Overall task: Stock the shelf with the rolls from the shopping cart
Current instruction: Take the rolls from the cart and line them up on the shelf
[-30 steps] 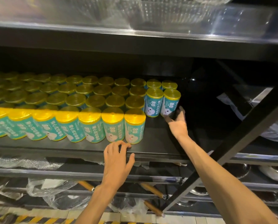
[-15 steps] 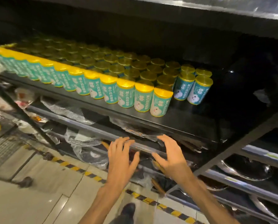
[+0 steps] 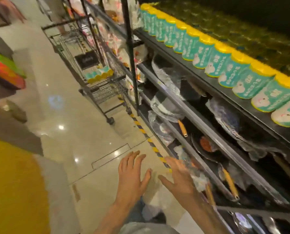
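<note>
The step in hand looks like a return trip to the dark wire shopping cart (image 3: 97, 78) for more stock, and it would go best by walking right up to the basket before reaching, then lifting the rolls upright, a few per hand, so they can be set down in line without tipping the front row. The remaining teal paper-wrapped rolls with yellow caps (image 3: 98, 76) lie in the cart's basket, near its right rim, well apart from both hands. The left hand (image 3: 132, 176) hangs over the tiled floor (image 3: 83, 132), palm down, fingers straight and spread, holding nothing. Just beside it the right hand (image 3: 178, 179) is blurred but also looks flat and empty, thumb out toward the left one. Along the front edge of the black metal shelf (image 3: 208, 81) stands a full row of the same teal, yellow-capped rolls (image 3: 228, 71).
</note>
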